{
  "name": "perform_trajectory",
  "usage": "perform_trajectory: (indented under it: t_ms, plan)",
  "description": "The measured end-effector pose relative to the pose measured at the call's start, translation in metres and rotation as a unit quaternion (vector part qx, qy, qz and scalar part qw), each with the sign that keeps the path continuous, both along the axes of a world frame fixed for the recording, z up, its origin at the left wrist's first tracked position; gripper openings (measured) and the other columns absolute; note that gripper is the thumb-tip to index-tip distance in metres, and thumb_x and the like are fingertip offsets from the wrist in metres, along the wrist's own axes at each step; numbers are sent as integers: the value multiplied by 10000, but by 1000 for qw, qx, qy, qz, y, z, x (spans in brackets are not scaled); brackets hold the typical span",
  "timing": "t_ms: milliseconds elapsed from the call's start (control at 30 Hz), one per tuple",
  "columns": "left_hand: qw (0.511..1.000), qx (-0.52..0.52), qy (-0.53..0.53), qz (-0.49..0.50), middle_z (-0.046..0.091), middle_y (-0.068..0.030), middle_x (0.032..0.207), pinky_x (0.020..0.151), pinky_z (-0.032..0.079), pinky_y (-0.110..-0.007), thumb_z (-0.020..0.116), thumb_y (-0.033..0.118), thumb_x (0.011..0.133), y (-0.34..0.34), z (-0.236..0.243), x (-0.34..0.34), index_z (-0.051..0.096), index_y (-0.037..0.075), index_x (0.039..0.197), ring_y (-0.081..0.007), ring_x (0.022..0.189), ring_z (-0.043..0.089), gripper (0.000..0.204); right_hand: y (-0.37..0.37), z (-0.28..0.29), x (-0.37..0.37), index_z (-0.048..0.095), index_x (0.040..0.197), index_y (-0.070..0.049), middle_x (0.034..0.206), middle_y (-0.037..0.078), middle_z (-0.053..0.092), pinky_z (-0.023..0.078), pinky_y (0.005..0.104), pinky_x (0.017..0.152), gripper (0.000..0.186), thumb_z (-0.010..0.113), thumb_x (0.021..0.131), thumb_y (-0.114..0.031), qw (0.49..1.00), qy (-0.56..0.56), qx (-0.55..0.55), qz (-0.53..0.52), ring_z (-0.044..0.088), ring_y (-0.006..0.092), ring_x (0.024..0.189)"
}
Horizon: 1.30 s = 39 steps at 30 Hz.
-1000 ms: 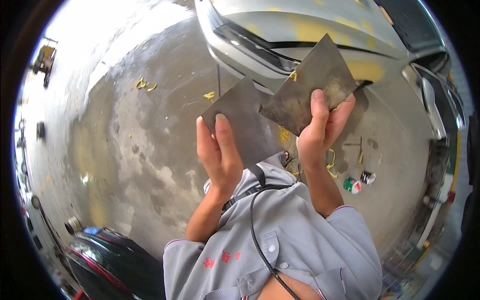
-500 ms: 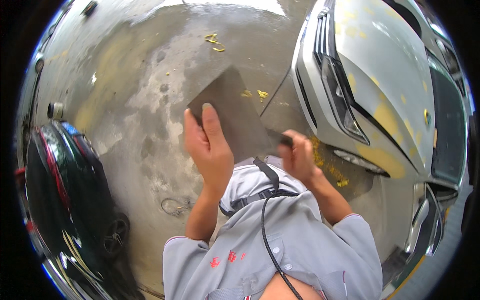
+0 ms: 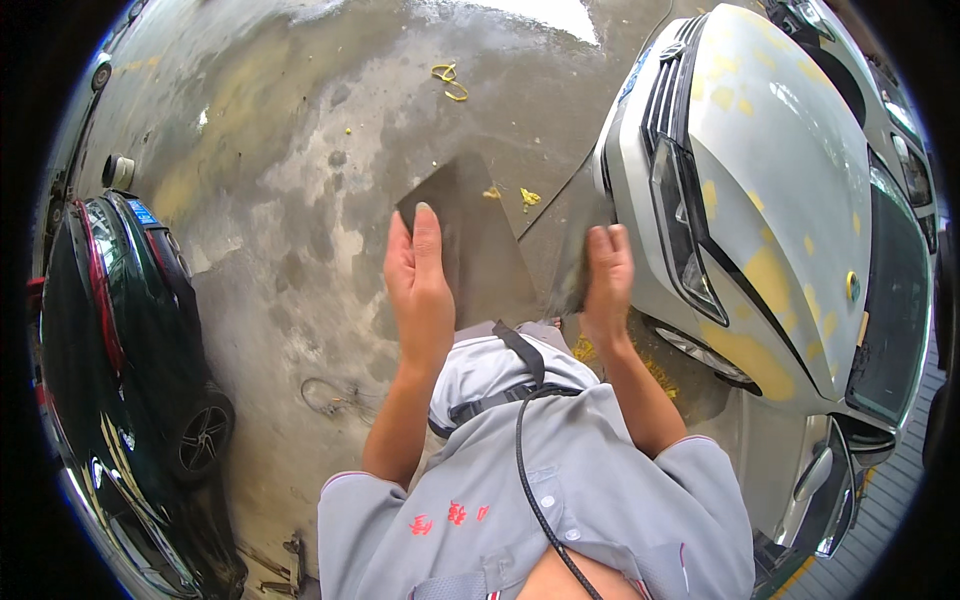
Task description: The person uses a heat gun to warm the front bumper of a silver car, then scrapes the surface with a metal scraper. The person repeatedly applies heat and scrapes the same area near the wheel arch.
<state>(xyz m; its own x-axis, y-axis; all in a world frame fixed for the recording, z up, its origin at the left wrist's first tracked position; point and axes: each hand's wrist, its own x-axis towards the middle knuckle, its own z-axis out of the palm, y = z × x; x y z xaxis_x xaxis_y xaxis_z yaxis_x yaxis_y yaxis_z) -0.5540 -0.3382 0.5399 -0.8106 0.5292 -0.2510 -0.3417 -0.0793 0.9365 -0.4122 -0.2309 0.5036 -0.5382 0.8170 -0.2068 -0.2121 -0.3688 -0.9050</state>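
A dark grey sheet (image 3: 485,245), which looks like sandpaper, is held up in front of my waist. My left hand (image 3: 421,305) grips its left edge, with the thumb along the near face and the fingers behind. To the right, my right hand (image 3: 607,285) is closed on a smaller dark piece of the same look (image 3: 572,268). Motion blurs that piece, and I cannot tell whether it is joined to the larger sheet.
A silver car (image 3: 770,200) with yellow patches on its hood and fender stands at right. A dark green car (image 3: 130,330) is at left. Yellow strips (image 3: 452,82) and yellow scraps (image 3: 530,198) lie on the wet concrete floor (image 3: 290,250). A thin cord (image 3: 560,190) runs near the silver car.
My right hand has turned, its fingers now pointing upward, and more of the smaller dark piece shows beside it. The left hand still grips the larger sheet. The view has shifted slightly.
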Motion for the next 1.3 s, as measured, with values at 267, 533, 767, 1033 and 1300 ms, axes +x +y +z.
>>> perform_trajectory:
  t_ms: [267, 533, 767, 1033, 1300]
  plan:
    - [911, -13, 412, -4, 545, -165, 1211, 836, 451, -290, 368, 129, 999, 9, -5, 33, 392, -43, 1277, -170, 966, 556, 328, -29, 27, -8, 375, 1190, -20, 1006, 51, 540, 415, 187, 720, 311, 536, 933, -86, 992, -35, 103, -59, 490, 48, 820]
    - [871, -62, 476, -106, 631, -228, 1116, 619, 531, -305, 511, 17, 915, -47, -14, 18, 464, -64, 1237, -225, 774, 689, 335, -13, 60, -68, 372, 1204, -26, 1064, 58, 507, 403, 212, 767, 315, 525, 939, -99, 969, 93, 213, -84, 484, 66, 882]
    - [943, -120, 241, 196, 421, 36, 702, 551, 300, -225, 452, 191, 998, -67, 16, -7, 492, 7, 898, -58, 648, 358, 214, -62, 31, -88, 392, 1201, -23, 935, 67, 466, 376, 256, 710, 289, 482, 963, -158, 929, -42, 367, 2, 429, 126, 773]
    - [901, -210, 261, 274, 379, 1, 662, 561, 316, -276, 451, 197, 993, -105, 14, -68, 467, -39, 852, -98, 632, 340, 276, -77, 14, -120, 540, 1180, -13, 808, 117, 651, 483, 304, 547, 338, 580, 845, -17, 751, -51, 651, 93, 631, 248, 675]
    - [858, -281, 323, 285, 403, -33, 573, 468, 294, -309, 434, 197, 997, -108, 1, -95, 430, -12, 783, -125, 525, 340, 299, -86, -31, -178, 533, 1171, -6, 952, 109, 676, 510, 306, 578, 414, 573, 759, 14, 692, -302, 609, 243, 654, 216, 755]
